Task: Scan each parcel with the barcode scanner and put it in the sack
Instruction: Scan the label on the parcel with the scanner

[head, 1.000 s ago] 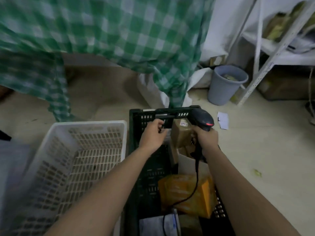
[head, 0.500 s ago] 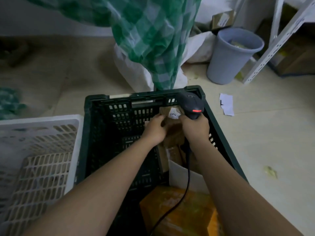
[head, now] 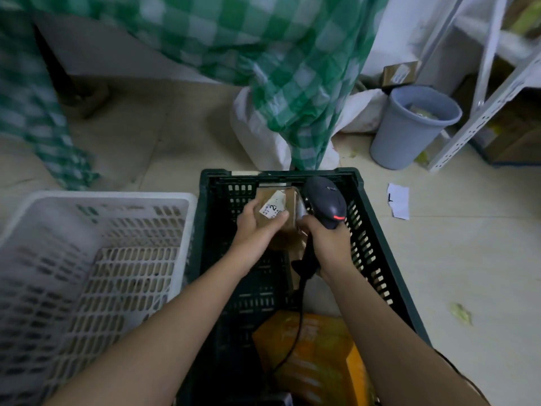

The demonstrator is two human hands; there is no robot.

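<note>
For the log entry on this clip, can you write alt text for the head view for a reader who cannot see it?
Over a dark green crate, the left hand holds a small brown parcel, label up, while the right hand grips a black barcode scanner beside it. An orange parcel lies in the crate; a white basket sits left.

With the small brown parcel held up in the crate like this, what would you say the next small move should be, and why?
Probably tilt the scanner down onto the white label. The left hand holds the brown parcel label-up over the black crate, and the right hand grips the scanner just beside it, its red light on, so the scan looks like the step still due.
</note>
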